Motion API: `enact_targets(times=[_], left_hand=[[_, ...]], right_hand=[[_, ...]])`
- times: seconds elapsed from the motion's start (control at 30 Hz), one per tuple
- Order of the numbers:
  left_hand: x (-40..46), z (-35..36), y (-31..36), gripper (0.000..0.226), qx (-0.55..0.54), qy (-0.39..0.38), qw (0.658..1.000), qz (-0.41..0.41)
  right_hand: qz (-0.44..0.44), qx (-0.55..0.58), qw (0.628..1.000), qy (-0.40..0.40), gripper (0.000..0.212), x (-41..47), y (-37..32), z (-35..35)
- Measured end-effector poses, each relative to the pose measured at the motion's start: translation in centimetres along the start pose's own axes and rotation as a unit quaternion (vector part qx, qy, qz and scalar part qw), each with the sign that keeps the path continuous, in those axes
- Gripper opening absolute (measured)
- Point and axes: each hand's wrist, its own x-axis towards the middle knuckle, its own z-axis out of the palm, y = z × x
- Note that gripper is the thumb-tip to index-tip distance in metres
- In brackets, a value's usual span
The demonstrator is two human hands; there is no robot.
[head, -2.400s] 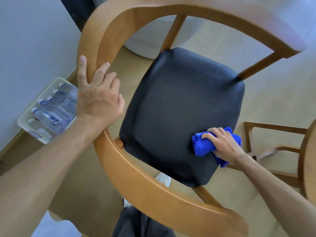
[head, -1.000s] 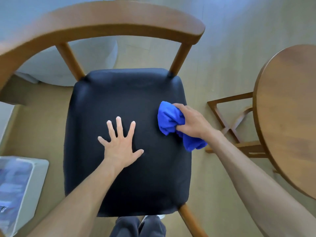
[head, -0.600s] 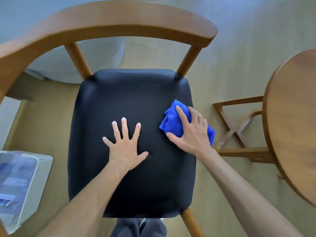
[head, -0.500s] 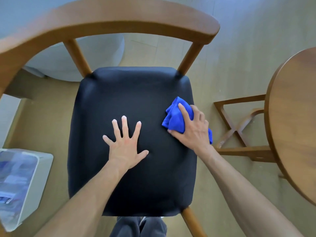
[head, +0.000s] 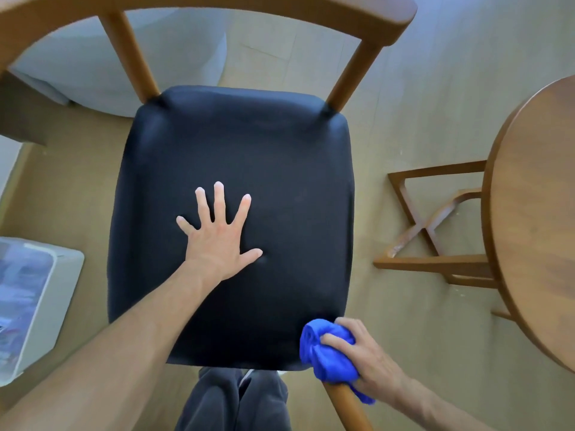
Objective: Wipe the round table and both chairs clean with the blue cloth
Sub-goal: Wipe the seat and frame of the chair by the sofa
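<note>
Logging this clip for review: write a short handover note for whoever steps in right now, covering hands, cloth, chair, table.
Left hand: flat, fingers spread, pressing the black seat.
Right hand: grips the bunched blue cloth at the seat's near right corner, above the chair leg.
Round table: to the right, untouched now.
Done: cannot tell.
Left: frame, second chair, table unconfirmed.

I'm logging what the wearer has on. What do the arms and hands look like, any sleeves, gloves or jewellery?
Both forearms are bare with no sleeve in view. The left hand and right hand wear no gloves, and no ring or watch shows.
</note>
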Motion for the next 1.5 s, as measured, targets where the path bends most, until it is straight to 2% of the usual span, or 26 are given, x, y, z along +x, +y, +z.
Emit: enact_targets(times=[0.1, 0.17, 0.2, 0.27, 0.3, 0.37, 0.43, 0.5, 0.57, 0.63, 0.77, 0.9, 1.0, 1.13, 1.23, 1.3, 1.4, 1.47, 1.5], left_hand=[[-0.1, -0.2, 0.0, 0.103, 0.002, -0.005, 1.000, 0.000], [-0.1, -0.2, 0.0, 0.103, 0.006, -0.006, 1.000, -0.001], [-0.1, -0.2, 0.0, 0.103, 0.007, -0.006, 1.000, -0.002], [-0.2, -0.3, -0.1, 0.103, 0.009, -0.007, 1.000, -0.001], [-0.2, -0.3, -0.1, 0.103, 0.010, -0.007, 1.000, -0.001], [-0.2, -0.3, -0.1, 0.104, 0.007, -0.009, 1.000, -0.002], [-0.2, -0.3, -0.1, 0.104, 0.005, -0.008, 1.000, -0.004], [-0.1, -0.3, -0.1, 0.105, 0.006, -0.005, 1.000, -0.002], [-0.1, -0.5, -0.1, 0.105, 0.009, -0.005, 1.000, -0.003], [-0.2, -0.4, -0.1, 0.105, 0.004, -0.007, 1.000, -0.003], [-0.1, -0.2, -0.2, 0.105, 0.002, -0.002, 1.000, -0.006], [-0.2, -0.4, -0.2, 0.105, -0.005, -0.006, 1.000, -0.008], [-0.2, -0.5, -0.3, 0.105, -0.011, -0.004, 1.000, -0.010], [-0.2, -0.8, -0.3, 0.105, -0.011, -0.013, 1.000, -0.008], [-0.3, -0.6, -0.2, 0.105, -0.004, -0.007, 1.000, -0.010], [-0.4, -0.3, -0.1, 0.105, 0.001, 0.006, 1.000, -0.010], [-0.6, -0.4, -0.1, 0.104, -0.001, 0.007, 1.000, -0.009], [-0.8, -0.5, -0.3, 0.100, -0.012, 0.006, 1.000, -0.002], [-1.0, -0.5, -0.7, 0.094, -0.023, 0.014, 1.000, 0.004]], right_hand=[[-0.079, -0.077, 0.993, -0.039, 0.064, 1.4, 1.2, -1.7], [-0.133, -0.137, 0.981, -0.019, 0.065, 3.5, 2.3, -3.7], [-0.120, -0.139, 0.983, 0.007, 0.065, 4.6, 3.0, -4.7], [0.010, -0.076, 0.990, 0.117, 0.058, 8.1, 4.4, -6.8], [0.102, -0.039, 0.978, 0.178, 0.055, 10.7, 5.1, -8.0], [0.243, 0.049, 0.928, 0.278, 0.050, 15.8, 6.2, -10.1], [0.295, 0.116, 0.891, 0.325, 0.049, 18.4, 5.9, -10.7], [0.230, 0.082, 0.917, 0.314, 0.049, 16.6, 4.5, -9.2], [0.133, 0.033, 0.960, 0.244, 0.053, 11.8, 2.6, -6.4], [0.076, 0.026, 0.985, 0.155, 0.057, 7.0, 0.4, -4.0], [-0.007, 0.027, 1.000, -0.013, 0.052, 4.3, -1.8, -2.3], [-0.039, 0.019, 0.995, -0.089, 0.049, 2.4, -0.3, -2.3], [0.012, 0.069, 0.995, -0.065, 0.047, 0.9, 0.6, -1.5], [0.120, 0.127, 0.983, -0.048, 0.060, -1.1, 2.0, -0.6], [0.226, 0.071, 0.971, -0.022, 0.058, -3.7, 4.9, -1.7], [0.297, 0.035, 0.954, 0.035, 0.053, -4.4, 6.4, -3.4], [0.307, 0.100, 0.930, 0.173, 0.053, -1.0, 5.2, -5.8], [0.270, 0.153, 0.920, 0.240, 0.055, 3.6, 1.8, -6.1], [0.246, 0.142, 0.924, 0.256, 0.057, 5.8, 0.0, -5.7]])
